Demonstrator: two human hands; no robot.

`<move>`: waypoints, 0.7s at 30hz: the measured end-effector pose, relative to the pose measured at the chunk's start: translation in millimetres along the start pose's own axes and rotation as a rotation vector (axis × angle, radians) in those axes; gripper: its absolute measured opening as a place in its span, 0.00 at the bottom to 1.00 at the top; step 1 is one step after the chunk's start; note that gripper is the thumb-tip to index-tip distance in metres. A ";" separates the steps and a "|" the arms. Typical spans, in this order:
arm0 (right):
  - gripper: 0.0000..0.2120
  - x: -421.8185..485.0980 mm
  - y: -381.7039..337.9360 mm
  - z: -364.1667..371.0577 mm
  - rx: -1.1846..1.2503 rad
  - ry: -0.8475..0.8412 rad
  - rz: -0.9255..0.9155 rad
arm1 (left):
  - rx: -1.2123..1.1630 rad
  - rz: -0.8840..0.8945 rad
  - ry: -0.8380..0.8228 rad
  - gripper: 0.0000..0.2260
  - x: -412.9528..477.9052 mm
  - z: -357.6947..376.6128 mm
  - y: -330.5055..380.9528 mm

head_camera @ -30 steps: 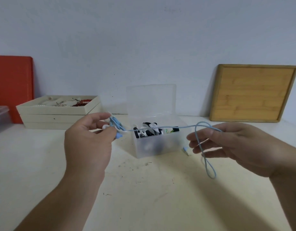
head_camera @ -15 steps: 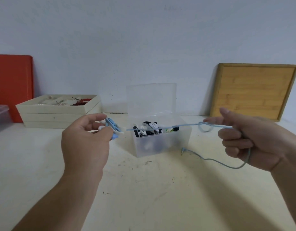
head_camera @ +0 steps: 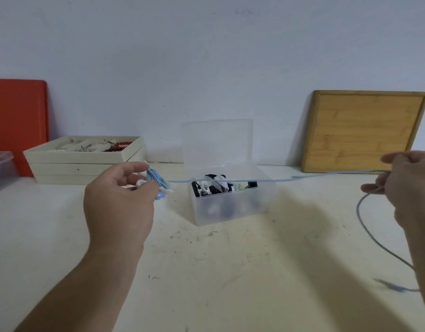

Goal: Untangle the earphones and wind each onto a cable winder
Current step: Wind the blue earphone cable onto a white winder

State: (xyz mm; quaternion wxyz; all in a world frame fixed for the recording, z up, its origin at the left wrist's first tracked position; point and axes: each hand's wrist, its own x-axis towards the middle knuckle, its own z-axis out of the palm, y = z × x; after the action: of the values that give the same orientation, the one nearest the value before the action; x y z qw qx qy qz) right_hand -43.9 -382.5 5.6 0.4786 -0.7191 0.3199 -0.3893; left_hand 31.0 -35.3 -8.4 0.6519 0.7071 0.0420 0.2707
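Observation:
A light blue earphone cable [head_camera: 302, 177] runs taut across the view above the table. My left hand [head_camera: 120, 200] pinches its wound end, a blue bundle with white earbuds [head_camera: 156, 182], left of the box. My right hand [head_camera: 408, 185] grips the cable at the far right edge. From that hand the rest of the cable drops in a loose curve to the plug end [head_camera: 388, 286], blurred, near the table. A clear plastic box [head_camera: 233, 207] with its lid up stands behind the cable and holds black and white earphones and winders.
Stacked cream trays [head_camera: 84, 164] with beads and small items sit at the back left, beside a red board [head_camera: 17, 121] and a clear tub [head_camera: 0, 168]. A bamboo board [head_camera: 364, 130] leans on the wall at the back right. The table top [head_camera: 218, 271] is scuffed.
My right hand has moved further right and pulled the cable straight; the small loop near it is gone. The free end has swung down to the lower right. My left hand stays put.

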 end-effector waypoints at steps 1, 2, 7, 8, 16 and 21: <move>0.11 2.8 0.7 0.6 -0.054 0.013 -0.020 | 0.001 0.003 -0.004 0.17 0.1 -0.1 0.1; 0.09 2.6 -0.8 5.1 -0.149 0.011 -0.065 | 0.001 0.007 -0.012 0.17 -0.6 -0.2 0.9; 0.17 -24.8 -23.8 23.1 -0.414 -0.105 -0.290 | -0.004 0.054 -0.094 0.17 -7.7 1.7 8.7; 0.13 -33.2 -29.4 27.5 -0.372 -0.145 -0.341 | -0.011 0.057 -0.114 0.17 -9.3 2.3 10.4; 0.15 -86.2 -38.8 56.4 -0.149 -0.811 -0.459 | -0.368 0.098 -0.528 0.15 -13.6 3.3 17.6; 0.27 -91.9 -37.1 60.9 -0.243 -0.734 -0.542 | -0.607 0.001 -0.863 0.13 -16.3 -1.8 24.1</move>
State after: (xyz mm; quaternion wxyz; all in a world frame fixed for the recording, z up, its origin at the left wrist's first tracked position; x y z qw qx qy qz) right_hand -33.2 -266.7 2.5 0.3535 -0.9175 -0.0263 -0.1801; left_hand 9.3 -43.8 9.0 0.7852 0.5337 -0.3107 -0.0446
